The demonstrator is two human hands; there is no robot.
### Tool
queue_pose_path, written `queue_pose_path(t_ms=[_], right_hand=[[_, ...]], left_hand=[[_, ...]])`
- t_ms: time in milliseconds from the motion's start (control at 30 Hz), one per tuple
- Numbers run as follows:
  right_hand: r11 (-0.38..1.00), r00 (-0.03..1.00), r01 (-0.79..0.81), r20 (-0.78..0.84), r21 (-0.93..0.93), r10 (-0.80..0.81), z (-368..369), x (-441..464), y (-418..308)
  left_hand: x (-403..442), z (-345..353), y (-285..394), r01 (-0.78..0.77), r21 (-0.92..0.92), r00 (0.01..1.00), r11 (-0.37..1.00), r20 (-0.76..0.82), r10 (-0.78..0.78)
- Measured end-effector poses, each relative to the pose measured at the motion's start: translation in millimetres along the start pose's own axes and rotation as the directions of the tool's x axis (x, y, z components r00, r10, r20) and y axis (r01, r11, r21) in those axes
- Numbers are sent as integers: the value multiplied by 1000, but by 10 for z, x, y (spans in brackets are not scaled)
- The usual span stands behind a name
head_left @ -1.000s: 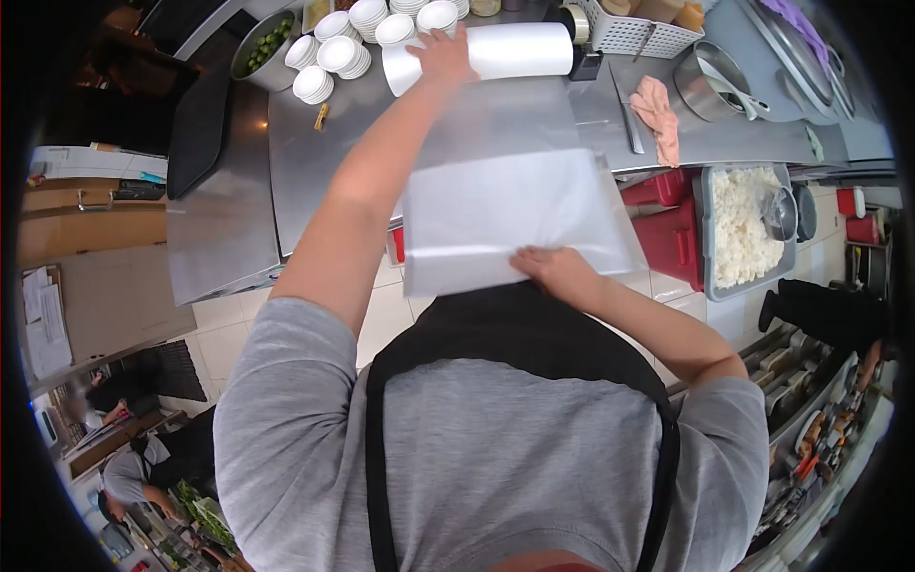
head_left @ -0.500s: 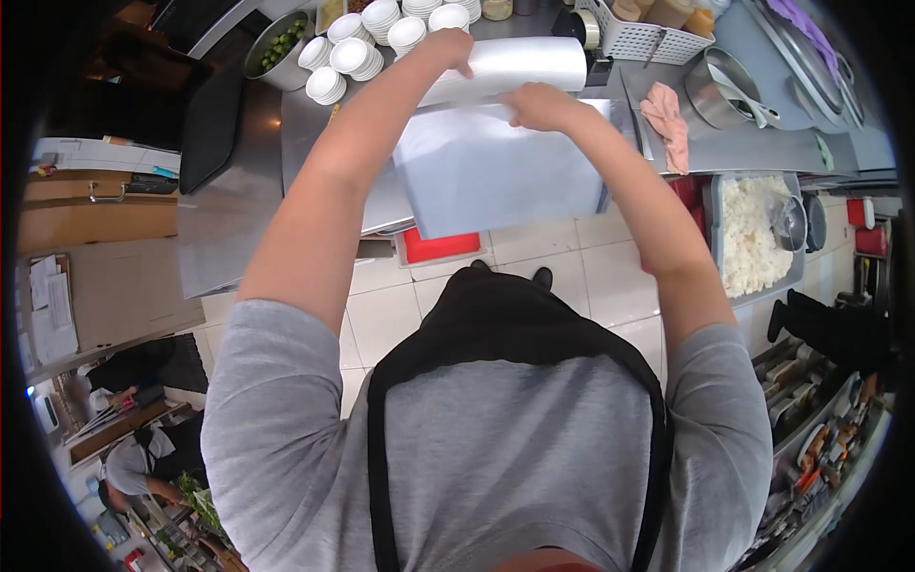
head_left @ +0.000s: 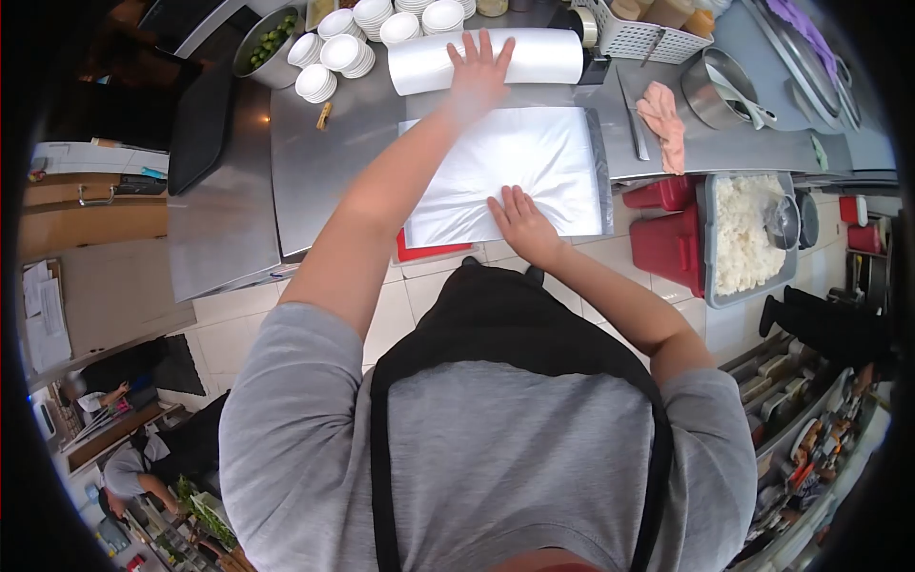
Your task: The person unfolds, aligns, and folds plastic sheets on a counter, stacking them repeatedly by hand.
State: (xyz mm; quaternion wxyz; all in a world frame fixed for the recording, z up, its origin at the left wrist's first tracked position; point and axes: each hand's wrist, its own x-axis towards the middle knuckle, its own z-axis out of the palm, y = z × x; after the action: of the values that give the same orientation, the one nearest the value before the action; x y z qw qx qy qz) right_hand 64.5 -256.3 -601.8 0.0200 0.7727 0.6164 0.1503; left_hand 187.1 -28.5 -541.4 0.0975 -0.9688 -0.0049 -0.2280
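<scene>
A thick white roll of plastic film (head_left: 548, 57) lies across the back of the steel counter. My left hand (head_left: 479, 78) rests on the roll with its fingers spread. In front of the roll, a stack of white plastic sheets (head_left: 553, 153) lies at the counter's front edge, with creases fanning out around my right hand. My right hand (head_left: 522, 221) presses flat on the lower part of this stack, fingers apart. Neither hand grips anything.
Stacked white bowls (head_left: 341, 55) and a pot of green items (head_left: 269, 48) stand back left. To the right are a knife (head_left: 633, 119), a pink cloth (head_left: 662, 124), a metal pot (head_left: 713, 91) and a tub of white food (head_left: 743, 234). Co-workers are at far left.
My right hand has moved from near the roll down to the front of the sheets and opened flat. My left hand has shifted right on the roll, its fingers now spread.
</scene>
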Motion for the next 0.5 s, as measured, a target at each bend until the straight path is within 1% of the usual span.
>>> queue_pose_path(t_ms=[67, 100, 133, 167, 200, 267, 300, 367, 400, 467, 500], right_hand=[[966, 998, -55, 7, 251, 55, -234, -11, -10], [967, 998, -60, 8, 247, 60, -392, -40, 9], [944, 995, -73, 87, 322, 48, -619, -79, 32], [914, 986, -90, 163, 395, 27, -838, -118, 55], [914, 986, -91, 165, 394, 27, -1027, -169, 88], [858, 951, -85, 298, 507, -81, -1370, -259, 192], [858, 951, -84, 297, 506, -81, -1550, -257, 262], [801, 873, -95, 436, 591, -219, -1875, -219, 414], [801, 873, -92, 434, 592, -221, -1980, -168, 507], [801, 808, -147, 538, 580, -242, -2033, -2, 729], [824, 848, -134, 494, 550, -192, -1877, 86, 820]], left_hand=[[148, 117, -5, 131, 170, 991, 977, -3, -132], [196, 121, -26, 128, 166, 992, 978, -6, -128], [274, -41, -60, 194, 107, 965, 975, 156, -209], [325, -154, -92, 268, 62, 907, 961, 320, -273], [365, -175, -130, 268, 60, 907, 961, 320, -273], [464, -145, -253, 324, 70, 821, 944, 475, -317], [481, -124, -322, 324, 71, 821, 943, 474, -318], [497, -111, -469, 331, 120, 787, 936, 512, -344], [511, -119, -540, 333, 123, 786, 935, 511, -347], [536, -196, -665, 310, 65, 758, 948, 585, -288], [542, -169, -718, 313, 68, 755, 947, 587, -291]])
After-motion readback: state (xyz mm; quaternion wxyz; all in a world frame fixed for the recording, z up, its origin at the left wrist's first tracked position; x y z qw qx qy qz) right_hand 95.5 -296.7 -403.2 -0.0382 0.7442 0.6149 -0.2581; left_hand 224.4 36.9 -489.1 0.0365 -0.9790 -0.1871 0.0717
